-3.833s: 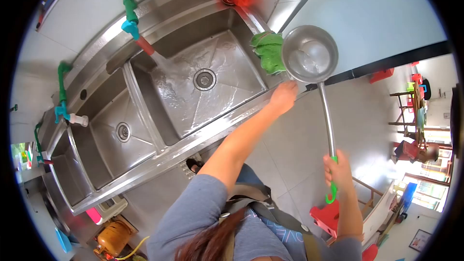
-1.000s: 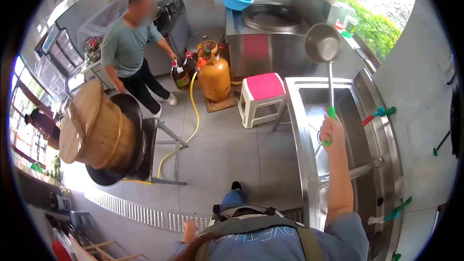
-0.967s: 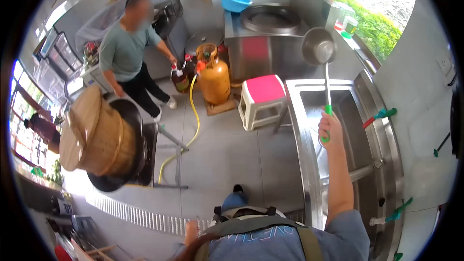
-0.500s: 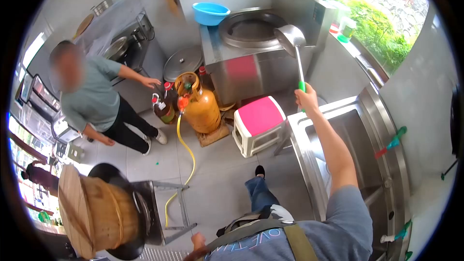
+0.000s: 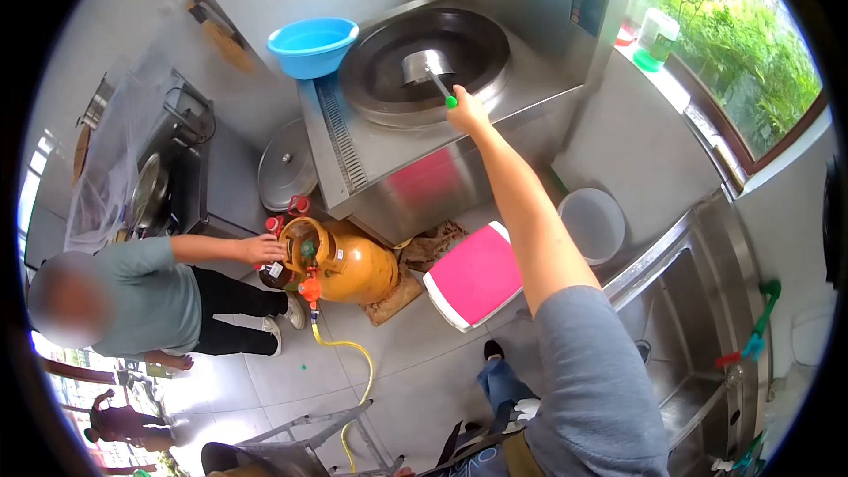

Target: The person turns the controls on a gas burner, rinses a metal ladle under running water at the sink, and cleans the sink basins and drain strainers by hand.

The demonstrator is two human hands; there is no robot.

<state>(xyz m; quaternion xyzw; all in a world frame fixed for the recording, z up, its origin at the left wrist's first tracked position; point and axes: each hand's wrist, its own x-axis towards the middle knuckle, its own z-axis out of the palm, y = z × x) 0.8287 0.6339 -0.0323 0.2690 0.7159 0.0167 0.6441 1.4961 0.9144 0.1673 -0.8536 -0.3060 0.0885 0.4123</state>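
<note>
"What are the hands doing?"

"Your right hand point(image 5: 468, 113) grips the green-handled ladle point(image 5: 427, 64), fingers wrapped round its end. Of your left hand point(image 5: 404, 472) only a sliver shows at the bottom edge, so I cannot tell whether it is open or closed."

"Any writing?"

"Your shirt point(image 5: 596, 380) seems to show 'OV', the rest cut off. The panel point(image 5: 587, 4) past the wok point(image 5: 380, 53) is too small to read."

"And the ladle?"

"Just beyond your right hand, its bowl over the wok; contact is unclear. The wok sits in a steel tabletop point(image 5: 539, 62), a blue basin point(image 5: 314, 49) beside it."

"Around that?"

"A pink-topped stool point(image 5: 475, 276) and orange gas cylinder point(image 5: 362, 261) on the tiled floor point(image 5: 287, 380), a co-worker's hand point(image 5: 268, 249) near the cylinder; to your right, a bucket point(image 5: 592, 225), sink point(image 5: 685, 300) and window point(image 5: 742, 62)."
</note>
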